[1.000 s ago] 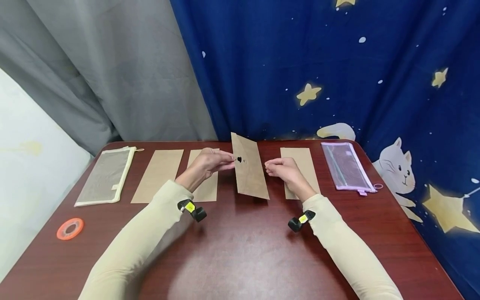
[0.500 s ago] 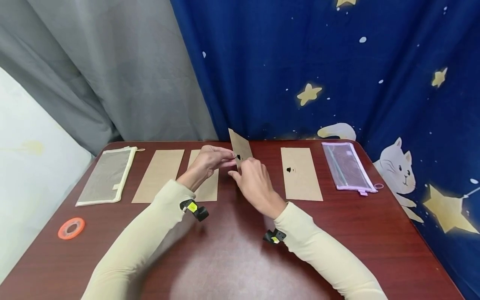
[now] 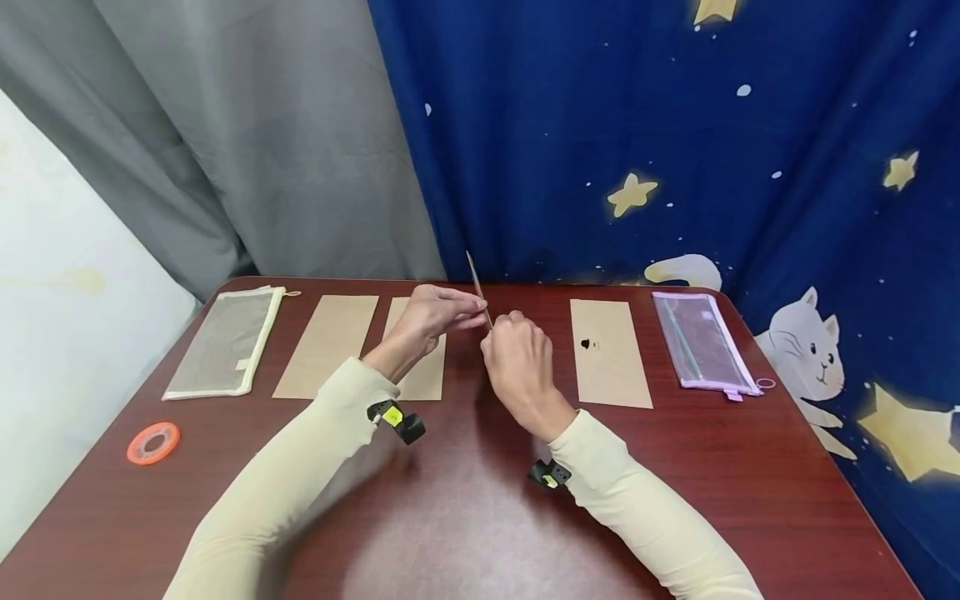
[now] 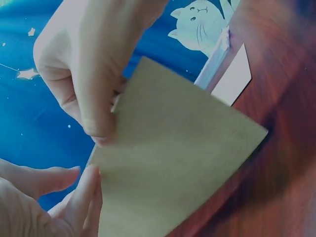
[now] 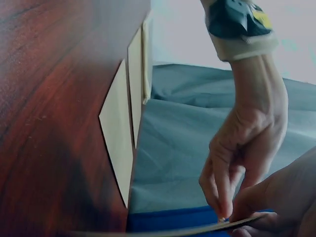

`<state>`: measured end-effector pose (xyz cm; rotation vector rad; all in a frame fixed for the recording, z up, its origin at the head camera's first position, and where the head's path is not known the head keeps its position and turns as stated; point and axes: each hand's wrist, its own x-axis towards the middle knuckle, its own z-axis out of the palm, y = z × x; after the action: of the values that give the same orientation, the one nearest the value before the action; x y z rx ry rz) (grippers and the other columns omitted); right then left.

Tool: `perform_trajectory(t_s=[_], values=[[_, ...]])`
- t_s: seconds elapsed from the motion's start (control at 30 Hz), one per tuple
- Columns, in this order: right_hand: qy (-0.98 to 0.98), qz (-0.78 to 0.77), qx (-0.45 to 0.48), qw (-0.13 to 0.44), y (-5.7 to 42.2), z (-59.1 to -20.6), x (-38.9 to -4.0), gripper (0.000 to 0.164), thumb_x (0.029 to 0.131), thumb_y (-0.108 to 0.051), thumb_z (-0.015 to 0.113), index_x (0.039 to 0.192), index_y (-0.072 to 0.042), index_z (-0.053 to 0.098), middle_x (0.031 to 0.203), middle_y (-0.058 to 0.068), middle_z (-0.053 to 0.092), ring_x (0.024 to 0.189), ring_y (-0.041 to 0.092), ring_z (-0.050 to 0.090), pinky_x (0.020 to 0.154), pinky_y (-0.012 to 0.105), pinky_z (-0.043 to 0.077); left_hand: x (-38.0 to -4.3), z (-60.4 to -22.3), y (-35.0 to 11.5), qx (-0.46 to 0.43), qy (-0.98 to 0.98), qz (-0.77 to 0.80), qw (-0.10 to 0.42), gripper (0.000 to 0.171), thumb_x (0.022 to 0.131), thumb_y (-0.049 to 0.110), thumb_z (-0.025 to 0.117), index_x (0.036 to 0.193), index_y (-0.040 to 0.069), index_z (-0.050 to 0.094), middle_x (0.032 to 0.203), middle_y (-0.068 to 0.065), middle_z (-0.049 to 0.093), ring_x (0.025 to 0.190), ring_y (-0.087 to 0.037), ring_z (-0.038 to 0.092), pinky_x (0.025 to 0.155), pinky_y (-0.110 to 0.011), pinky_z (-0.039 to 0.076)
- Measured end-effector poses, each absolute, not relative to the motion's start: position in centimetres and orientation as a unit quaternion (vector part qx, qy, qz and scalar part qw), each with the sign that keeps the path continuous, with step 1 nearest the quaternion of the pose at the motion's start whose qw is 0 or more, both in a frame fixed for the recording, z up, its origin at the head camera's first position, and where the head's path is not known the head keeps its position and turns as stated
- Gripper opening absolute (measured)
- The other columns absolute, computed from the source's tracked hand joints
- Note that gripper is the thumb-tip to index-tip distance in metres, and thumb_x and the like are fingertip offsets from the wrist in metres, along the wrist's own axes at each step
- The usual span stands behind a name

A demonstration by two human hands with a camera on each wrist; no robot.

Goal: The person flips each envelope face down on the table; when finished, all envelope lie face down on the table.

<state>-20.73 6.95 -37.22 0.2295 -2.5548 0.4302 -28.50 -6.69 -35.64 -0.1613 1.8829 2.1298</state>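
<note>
Held piece: a rectangular brown paper piece, raised above the table near its far edge, between the 2 hands, edge-on in the head view; whether it touches the table I cannot tell.
Left hand: the left hand pinches the edge of the piece, fingers long and nearly straight, tips drawn together.
Right hand: the right hand grips the same edge just beside, thumb on 1 face, fingers curled behind.
Flat brown papers: 2 plain rectangles on the left; 1 black-marked rectangle on the right.
Pouches: 1 cream-trimmed mesh pouch far left; 1 lilac-trimmed mesh pouch far right.
Ring: 1 flat orange ring, nearer the person than the cream-trimmed pouch.
Surface: dark red-brown wooden table.
</note>
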Motion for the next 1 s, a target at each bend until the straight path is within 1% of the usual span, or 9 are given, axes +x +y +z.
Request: perform_trajectory(t_s=[0.17, 0.27, 0.37, 0.43, 0.5, 0.6, 0.7, 0.8, 1.0], values=[[-0.938, 0.211, 0.069, 0.266, 7.9, -37.0, -21.0, 0.018, 0.084, -0.007, 0.065, 0.066, -0.005, 0.066, 0.067, 0.011, 0.062, 0.064, 0.038, 0.068, 0.054, 0.048, 0.055, -28.4, -37.3, -6.5, -0.094, 0.65, 0.739, 0.15, 0.032, 0.102, 0.007, 0.057, 0.125, -0.015, 0.06, 0.116, -0.027, 0.068, 0.079, -0.017, 0.073, 0.088, -0.034, 0.062], [-0.934, 0.234, 0.063, 0.263, 8.4, -36.7, -21.0, 0.016, 0.082, -0.006, 0.064, 0.066, -0.007, 0.069, 0.068, 0.01, 0.064, 0.065, 0.037, 0.068, 0.055, 0.046, 0.055, -28.1, -38.9, -6.4, -0.129, 0.63, 0.741, 0.195, 0.037, 0.106, 0.012, 0.048, 0.133, -0.013, 0.053, 0.132, -0.033, 0.058, 0.103, -0.028, 0.071, 0.1, -0.037, 0.056], [-0.931, 0.25, 0.055, 0.259, 8.7, -36.3, -20.9, 0.015, 0.082, -0.004, 0.064, 0.068, -0.007, 0.071, 0.07, 0.009, 0.065, 0.067, 0.034, 0.069, 0.057, 0.044, 0.055, -27.7, -40.4, -6.0, -0.144, 0.602, 0.746, 0.247, 0.042, 0.108, 0.013, 0.041, 0.142, -0.013, 0.045, 0.144, -0.035, 0.049, 0.13, -0.038, 0.058, 0.11, -0.041, 0.049], [-0.931, 0.257, 0.047, 0.257, 8.8, -36.0, -20.9, 0.015, 0.082, -0.004, 0.064, 0.069, -0.008, 0.071, 0.072, 0.009, 0.066, 0.069, 0.033, 0.069, 0.059, 0.044, 0.056, -27.4, -41.0, -5.6, -0.145, 0.586, 0.752, 0.265, 0.044, 0.109, 0.013, 0.038, 0.145, -0.013, 0.042, 0.146, -0.035, 0.047, 0.135, -0.04, 0.053, 0.114, -0.042, 0.047], [-0.93, 0.266, 0.04, 0.252, 8.9, -35.8, -20.9, 0.016, 0.082, -0.004, 0.064, 0.069, -0.009, 0.071, 0.073, 0.009, 0.067, 0.071, 0.033, 0.069, 0.062, 0.044, 0.057, -27.3, -41.4, -5.2, -0.142, 0.578, 0.757, 0.269, 0.043, 0.109, 0.013, 0.038, 0.143, -0.014, 0.044, 0.143, -0.034, 0.051, 0.128, -0.038, 0.059, 0.114, -0.043, 0.047], [-0.928, 0.279, 0.028, 0.245, 9.0, -35.5, -20.9, 0.016, 0.082, -0.005, 0.064, 0.07, -0.009, 0.072, 0.074, 0.009, 0.068, 0.074, 0.034, 0.07, 0.064, 0.045, 0.057, -27.3, -41.6, -5.0, -0.136, 0.575, 0.76, 0.269, 0.039, 0.108, 0.009, 0.04, 0.139, -0.014, 0.049, 0.126, -0.029, 0.062, 0.102, -0.027, 0.071, 0.112, -0.043, 0.048], [-0.927, 0.285, 0.019, 0.242, 9.3, -35.4, -20.9, 0.015, 0.084, -0.006, 0.064, 0.072, -0.009, 0.073, 0.075, 0.009, 0.069, 0.074, 0.033, 0.07, 0.063, 0.045, 0.057, -27.4, -41.7, -4.9, -0.126, 0.578, 0.759, 0.271, 0.035, 0.106, 0.002, 0.042, 0.136, -0.014, 0.052, 0.102, -0.018, 0.067, 0.081, -0.017, 0.07, 0.11, -0.043, 0.048], [-0.924, 0.292, 0.022, 0.246, 9.7, -35.3, -21.0, 0.014, 0.089, -0.009, 0.066, 0.078, -0.007, 0.075, 0.076, 0.009, 0.071, 0.074, 0.03, 0.07, 0.063, 0.043, 0.057, -27.5, -41.6, -5.1, -0.121, 0.588, 0.756, 0.263, 0.035, 0.103, -0.005, 0.045, 0.136, -0.013, 0.053, 0.088, -0.011, 0.067, 0.077, -0.014, 0.069, 0.107, -0.04, 0.051], [-0.923, 0.3, 0.044, 0.238, 10.6, -35.3, -21.3, 0.018, 0.094, -0.01, 0.068, 0.107, -0.002, 0.078, 0.087, 0.014, 0.074, 0.08, 0.03, 0.07, 0.069, 0.044, 0.058, -27.6, -41.4, -5.9, -0.117, 0.608, 0.747, 0.243, 0.04, 0.096, -0.014, 0.054, 0.135, -0.01, 0.057, 0.089, -0.006, 0.069, 0.078, -0.011, 0.069, 0.092, -0.028, 0.061]])
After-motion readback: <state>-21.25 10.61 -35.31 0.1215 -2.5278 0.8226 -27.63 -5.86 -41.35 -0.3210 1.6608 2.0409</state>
